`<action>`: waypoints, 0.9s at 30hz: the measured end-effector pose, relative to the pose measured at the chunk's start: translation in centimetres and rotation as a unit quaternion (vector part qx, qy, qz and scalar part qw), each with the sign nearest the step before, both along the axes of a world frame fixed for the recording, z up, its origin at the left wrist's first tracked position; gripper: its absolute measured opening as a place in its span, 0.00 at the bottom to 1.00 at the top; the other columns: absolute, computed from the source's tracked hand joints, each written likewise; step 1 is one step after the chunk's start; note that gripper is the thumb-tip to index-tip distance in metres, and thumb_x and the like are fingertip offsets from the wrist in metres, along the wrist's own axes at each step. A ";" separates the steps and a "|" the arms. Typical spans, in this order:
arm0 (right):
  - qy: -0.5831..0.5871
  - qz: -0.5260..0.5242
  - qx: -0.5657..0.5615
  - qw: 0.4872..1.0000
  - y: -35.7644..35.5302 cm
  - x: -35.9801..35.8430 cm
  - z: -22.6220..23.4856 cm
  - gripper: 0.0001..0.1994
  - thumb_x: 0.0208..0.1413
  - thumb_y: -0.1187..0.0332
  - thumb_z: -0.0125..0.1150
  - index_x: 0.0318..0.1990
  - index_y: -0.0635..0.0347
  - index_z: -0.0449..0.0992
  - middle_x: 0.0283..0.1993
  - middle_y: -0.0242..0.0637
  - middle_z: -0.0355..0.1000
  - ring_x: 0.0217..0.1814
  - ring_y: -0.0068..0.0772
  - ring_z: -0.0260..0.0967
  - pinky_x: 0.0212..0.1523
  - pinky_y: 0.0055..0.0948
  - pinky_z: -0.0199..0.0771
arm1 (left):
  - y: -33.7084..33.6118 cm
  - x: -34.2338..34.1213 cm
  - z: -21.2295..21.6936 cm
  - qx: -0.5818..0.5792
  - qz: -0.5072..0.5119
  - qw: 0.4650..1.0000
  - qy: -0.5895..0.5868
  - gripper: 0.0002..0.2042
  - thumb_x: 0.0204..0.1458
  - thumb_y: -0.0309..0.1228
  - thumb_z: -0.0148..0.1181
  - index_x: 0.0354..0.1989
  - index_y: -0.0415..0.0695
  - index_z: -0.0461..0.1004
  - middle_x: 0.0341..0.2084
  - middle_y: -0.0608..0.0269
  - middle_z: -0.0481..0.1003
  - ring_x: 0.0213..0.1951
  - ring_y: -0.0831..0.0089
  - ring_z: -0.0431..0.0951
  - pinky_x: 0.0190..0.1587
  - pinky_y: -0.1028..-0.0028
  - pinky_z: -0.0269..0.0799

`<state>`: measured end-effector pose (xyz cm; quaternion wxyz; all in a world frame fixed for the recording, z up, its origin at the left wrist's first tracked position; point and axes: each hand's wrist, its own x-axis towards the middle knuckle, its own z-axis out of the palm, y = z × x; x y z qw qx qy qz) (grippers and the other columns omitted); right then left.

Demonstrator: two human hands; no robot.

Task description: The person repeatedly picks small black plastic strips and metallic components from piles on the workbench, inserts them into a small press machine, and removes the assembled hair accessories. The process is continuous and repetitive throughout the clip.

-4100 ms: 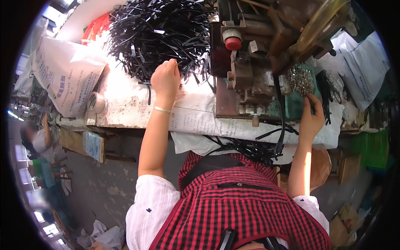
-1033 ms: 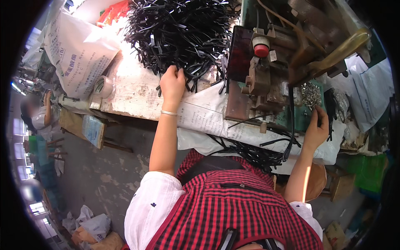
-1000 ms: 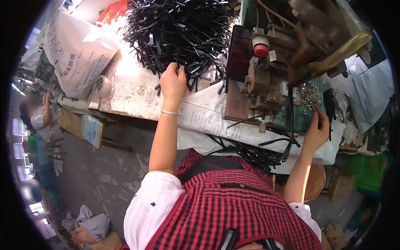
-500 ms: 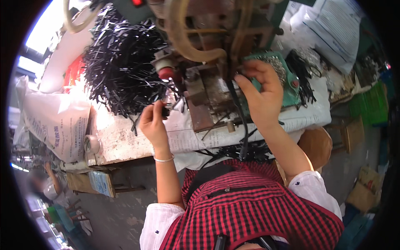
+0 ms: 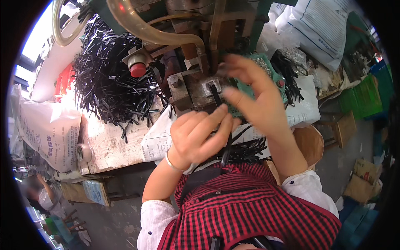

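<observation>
A black strap [image 5: 216, 97] runs from a small metal fixture [image 5: 211, 85] on the machine bed toward my body. My left hand [image 5: 202, 135] is closed on the strap just in front of the fixture, thumb and fingers pinched together. To its right, my right hand [image 5: 258, 98] is raised beside the fixture and smeared by motion. Its thumb and fingers are apart, with nothing visible between them. Behind the hands stands the machine [image 5: 189, 52], with thick clear hoses [image 5: 162, 38] looping in front. At the machine's left is a red push button [image 5: 138, 70].
A big heap of black straps [image 5: 110, 79] lies on the left. A green tray [image 5: 273, 77] of small metal parts sits behind my right hand, with more straps [image 5: 293, 85] beyond. White sacks [image 5: 58, 129] stand far left; a tape roll [image 5: 84, 153] is at the table edge.
My left hand has moved right from the heap's edge to the strap at the fixture. My right hand has moved slightly down, away from the machine, its fingers opening.
</observation>
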<state>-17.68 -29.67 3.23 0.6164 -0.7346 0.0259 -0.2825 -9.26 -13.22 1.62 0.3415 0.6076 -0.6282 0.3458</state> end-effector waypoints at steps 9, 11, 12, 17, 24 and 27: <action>0.150 -0.240 -0.254 0.925 -9.2 -5.4 -10.2 0.12 0.60 0.72 0.65 0.50 0.62 0.79 0.45 0.38 0.79 0.45 0.31 0.76 0.50 0.30 0.74 | -1.3 1.2 -1.6 -0.033 -0.013 0.999 -0.009 0.14 0.43 0.27 0.79 0.37 0.46 0.80 0.35 0.62 0.83 0.19 0.76 0.75 0.20 0.77 0.67; 0.190 -0.263 -0.306 0.895 -8.0 -5.3 -9.7 0.08 0.54 0.69 0.69 0.39 0.62 0.80 0.41 0.41 0.77 0.46 0.43 0.75 0.50 0.38 0.73 | -1.2 1.2 -1.6 -0.032 -0.020 0.999 -0.008 0.14 0.43 0.27 0.79 0.37 0.45 0.80 0.35 0.62 0.83 0.20 0.76 0.75 0.20 0.77 0.67; 0.206 -0.275 -0.330 0.879 -7.5 -5.3 -9.6 0.08 0.52 0.68 0.69 0.37 0.61 0.80 0.40 0.41 0.77 0.47 0.46 0.74 0.50 0.41 0.72 | -1.1 1.0 -1.6 -0.030 -0.022 0.999 -0.003 0.14 0.43 0.27 0.79 0.37 0.45 0.80 0.35 0.61 0.83 0.20 0.76 0.76 0.20 0.77 0.68; 0.267 -0.275 -0.405 0.831 -7.8 -3.9 -9.7 0.07 0.50 0.67 0.68 0.35 0.58 0.82 0.38 0.41 0.77 0.47 0.50 0.74 0.49 0.45 0.73 | 0.3 -0.6 -1.4 -0.001 -0.007 0.995 0.100 0.17 0.41 0.25 0.77 0.42 0.42 0.82 0.43 0.53 0.84 0.27 0.70 0.81 0.27 0.74 0.75; 0.206 -0.307 -0.248 0.895 -7.6 -5.0 -11.2 0.05 0.58 0.72 0.65 0.38 0.63 0.81 0.35 0.38 0.81 0.38 0.38 0.79 0.45 0.31 0.75 | 10.9 -3.9 -3.1 0.034 0.193 0.972 0.131 0.14 0.49 0.22 0.72 0.45 0.40 0.83 0.44 0.55 0.84 0.33 0.69 0.83 0.36 0.74 0.78; 0.142 -0.297 -0.219 0.918 -8.6 -5.0 -11.5 0.07 0.60 0.73 0.64 0.44 0.64 0.82 0.36 0.36 0.80 0.38 0.28 0.77 0.47 0.26 0.74 | 12.7 -0.4 -1.1 -0.239 0.299 0.894 0.233 0.07 0.54 0.19 0.67 0.40 0.39 0.84 0.38 0.58 0.83 0.37 0.66 0.82 0.39 0.73 0.77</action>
